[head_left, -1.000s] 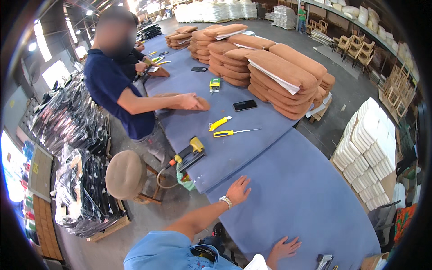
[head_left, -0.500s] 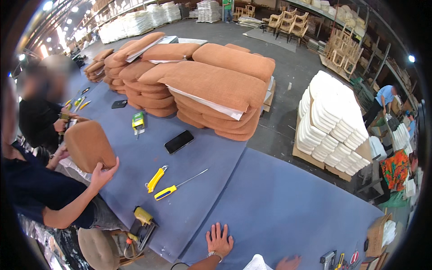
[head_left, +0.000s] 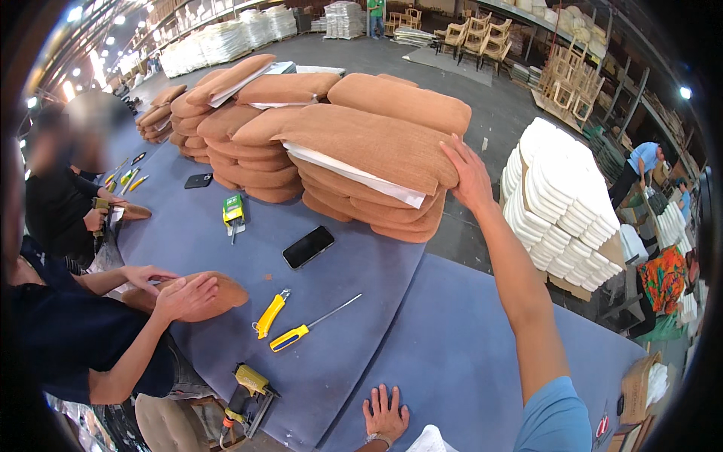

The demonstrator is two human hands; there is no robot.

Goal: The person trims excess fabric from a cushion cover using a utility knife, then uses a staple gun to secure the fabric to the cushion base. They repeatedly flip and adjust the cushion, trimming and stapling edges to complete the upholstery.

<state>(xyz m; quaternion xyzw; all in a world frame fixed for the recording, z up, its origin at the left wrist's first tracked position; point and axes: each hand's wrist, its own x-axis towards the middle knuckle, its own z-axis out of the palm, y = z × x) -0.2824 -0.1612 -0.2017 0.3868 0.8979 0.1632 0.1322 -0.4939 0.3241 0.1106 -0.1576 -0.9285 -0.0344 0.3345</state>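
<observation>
My left hand (head_left: 386, 416) lies flat on the blue-covered table (head_left: 452, 331) near its front edge, fingers spread, holding nothing. My right arm reaches far forward. At its end my right hand (head_left: 471, 177) grips the right end of the top brown cushion (head_left: 369, 147) on the nearest stack, its fingers over the fabric edge and the underside of the grip hidden. A white flap (head_left: 358, 177) hangs out along that cushion's front side. At the lower edge, a white pointed piece (head_left: 431, 439) sits beside my left hand.
A yellow utility knife (head_left: 271, 314), a screwdriver (head_left: 290, 337), a phone (head_left: 308, 247) and a staple gun (head_left: 252, 395) lie on the table. At left, a co-worker's hands (head_left: 181, 294) press a brown cushion (head_left: 220, 296). White pads (head_left: 557, 196) stand stacked at right.
My right hand has gone from the table's front edge to the top cushion's right end. My left hand stays flat. The co-worker's cushion has come down from upright to the table.
</observation>
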